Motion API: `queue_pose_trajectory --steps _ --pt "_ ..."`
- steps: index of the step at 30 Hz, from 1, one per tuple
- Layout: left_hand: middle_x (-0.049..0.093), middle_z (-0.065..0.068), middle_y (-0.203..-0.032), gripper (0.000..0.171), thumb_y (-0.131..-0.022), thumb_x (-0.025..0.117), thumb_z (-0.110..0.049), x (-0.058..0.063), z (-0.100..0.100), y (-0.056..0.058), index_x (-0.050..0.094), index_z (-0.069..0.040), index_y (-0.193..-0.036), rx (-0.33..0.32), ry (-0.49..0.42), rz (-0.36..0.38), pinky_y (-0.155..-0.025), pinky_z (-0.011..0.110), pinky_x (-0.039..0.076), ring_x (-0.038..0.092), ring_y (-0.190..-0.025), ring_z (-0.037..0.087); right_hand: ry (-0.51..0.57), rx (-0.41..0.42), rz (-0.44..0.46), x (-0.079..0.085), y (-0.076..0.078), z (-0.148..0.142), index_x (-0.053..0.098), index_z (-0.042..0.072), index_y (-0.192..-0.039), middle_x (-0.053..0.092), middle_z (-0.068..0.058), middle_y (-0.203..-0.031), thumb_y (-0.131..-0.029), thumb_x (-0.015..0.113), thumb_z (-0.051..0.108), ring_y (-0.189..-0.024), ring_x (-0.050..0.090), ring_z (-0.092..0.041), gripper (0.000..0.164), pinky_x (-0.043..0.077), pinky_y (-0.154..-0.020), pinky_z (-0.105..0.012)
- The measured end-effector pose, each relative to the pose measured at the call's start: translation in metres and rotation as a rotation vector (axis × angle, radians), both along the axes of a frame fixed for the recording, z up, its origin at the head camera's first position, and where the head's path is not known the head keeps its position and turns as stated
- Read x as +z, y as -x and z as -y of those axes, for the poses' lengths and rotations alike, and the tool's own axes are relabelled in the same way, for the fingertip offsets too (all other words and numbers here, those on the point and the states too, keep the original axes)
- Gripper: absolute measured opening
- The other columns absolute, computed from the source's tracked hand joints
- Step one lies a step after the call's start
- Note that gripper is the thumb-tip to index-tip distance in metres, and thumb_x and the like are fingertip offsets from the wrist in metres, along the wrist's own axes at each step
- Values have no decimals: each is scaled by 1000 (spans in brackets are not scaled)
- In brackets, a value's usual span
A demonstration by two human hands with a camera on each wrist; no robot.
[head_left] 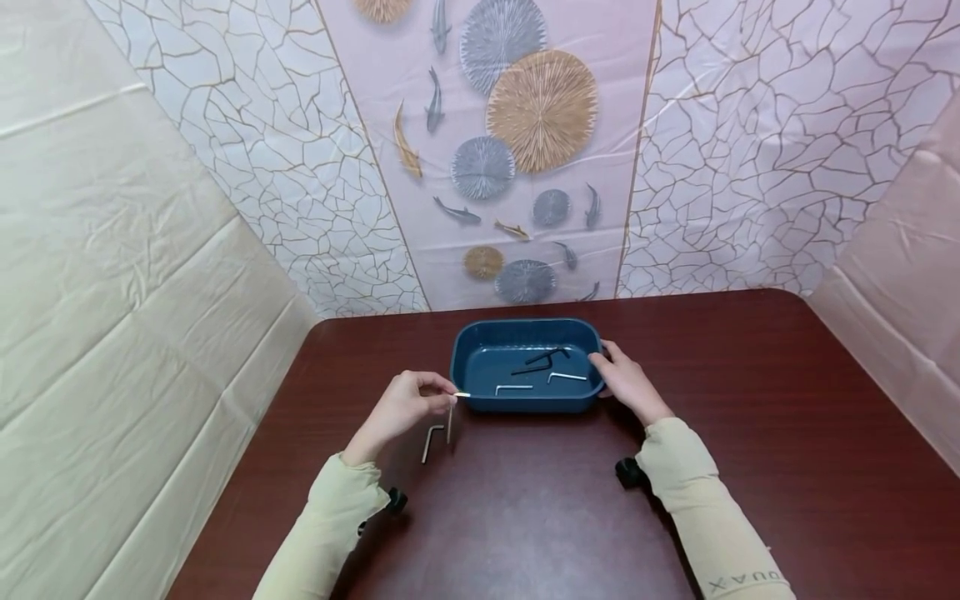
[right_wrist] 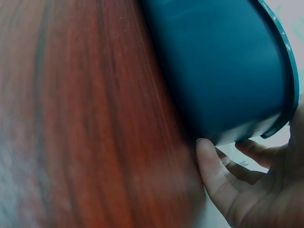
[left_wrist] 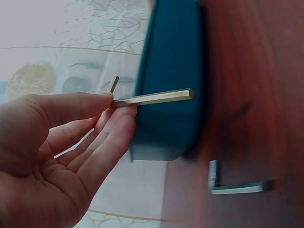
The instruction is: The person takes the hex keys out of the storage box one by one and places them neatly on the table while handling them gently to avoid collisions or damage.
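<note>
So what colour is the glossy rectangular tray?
The glossy rectangular tray is dark teal blue; it shows best in the head view.

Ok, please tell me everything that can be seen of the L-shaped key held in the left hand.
The L-shaped key looks metallic, with a golden sheen, flat sides and a blunt end. It has a long arm and a shorter one. The left hand pinches it at the bend, which is mostly hidden, with the long arm pointing down and the short one toward the blue tray. Whether it touches the tray is unclear.
</note>
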State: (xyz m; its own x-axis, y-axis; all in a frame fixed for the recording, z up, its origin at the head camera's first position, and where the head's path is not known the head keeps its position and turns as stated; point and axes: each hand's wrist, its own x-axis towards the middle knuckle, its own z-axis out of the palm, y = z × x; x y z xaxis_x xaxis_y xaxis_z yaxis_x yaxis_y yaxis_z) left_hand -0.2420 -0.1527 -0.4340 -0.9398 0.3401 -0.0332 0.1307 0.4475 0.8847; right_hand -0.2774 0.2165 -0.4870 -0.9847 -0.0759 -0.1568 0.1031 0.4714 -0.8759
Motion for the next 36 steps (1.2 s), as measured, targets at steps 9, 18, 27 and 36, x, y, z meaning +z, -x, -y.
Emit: queue_pose_trajectory --steps 9,18,27,36 --pt "74 9 -88 12 -91 71 -3 -24 -2 -3 74 4 -100 -13 65 -16 -75 37 60 73 -79 23 4 2 2 0 0 0 19 5 -160 40 -25 -148 -108 37 40 -109 59 -35 66 57 -82 -39" --pt "74 7 -84 8 -91 71 -2 -32 -6 -2 75 2 -96 -22 140 -23 -70 28 59 70 -73 12 7 -2 2 -2 1 0 20 6 -160 41 -24 -147 -107 37 42 -109 59 -35 66 57 -82 -39" --pt "68 -1 -67 8 -89 70 -3 -35 -13 -2 75 -6 -84 23 260 -36 -61 25 53 62 -60 9 9 -4 0 0 0 0 20 6 -160 40 -25 -150 -107 38 41 -112 59 -36 66 57 -83 -40" --pt "70 4 -69 9 -86 70 3 -36 -18 -4 75 -2 -80 67 264 -8 -58 28 57 66 -58 12 11 3 4 -1 1 -2 20 7 -160 40 -26 -150 -108 38 42 -111 60 -35 66 57 -83 -39"
